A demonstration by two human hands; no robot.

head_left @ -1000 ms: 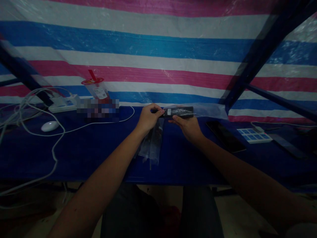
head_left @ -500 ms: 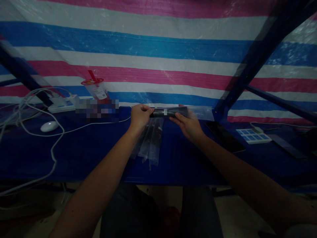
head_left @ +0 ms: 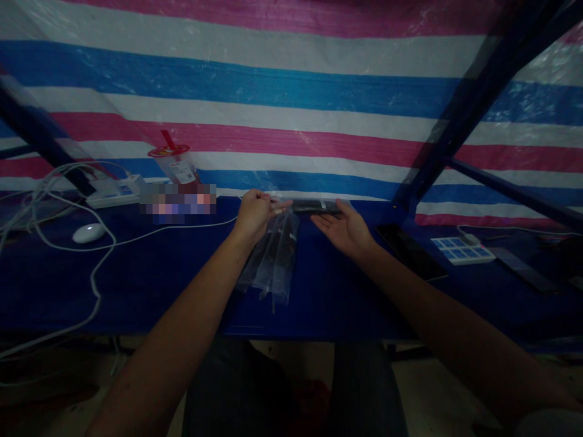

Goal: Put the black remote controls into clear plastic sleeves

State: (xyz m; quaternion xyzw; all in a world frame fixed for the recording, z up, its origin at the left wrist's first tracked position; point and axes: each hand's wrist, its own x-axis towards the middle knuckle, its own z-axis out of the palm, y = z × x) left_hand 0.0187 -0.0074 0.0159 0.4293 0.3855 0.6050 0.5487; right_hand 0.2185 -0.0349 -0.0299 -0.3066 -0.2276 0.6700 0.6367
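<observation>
A dark, long item with a small white label (head_left: 307,207) lies crosswise between my hands, seemingly inside a clear plastic bag (head_left: 283,203). My left hand (head_left: 253,215) pinches the bag's left end, with some fingers pointing along it to the right. At the other end, my right hand (head_left: 347,230) grips the item, thumb above and fingers stretched underneath. Just below, several clear bags with dark contents (head_left: 279,258) lie on the blue table (head_left: 332,291), close to my left hand. The item's exact kind is too dark to make out.
On the left are a drink cup with a red straw (head_left: 180,167), a white mouse (head_left: 88,233), tangled white cables (head_left: 98,279) and a power strip (head_left: 113,193). To the right lie a black tablet-like device (head_left: 407,250), a blue-and-white block (head_left: 462,249) and a phone-like slab (head_left: 523,268).
The dark item has shifted right, away from my left fingers. Clear plastic now shows beside my left hand, and less sticks out beyond my right hand.
</observation>
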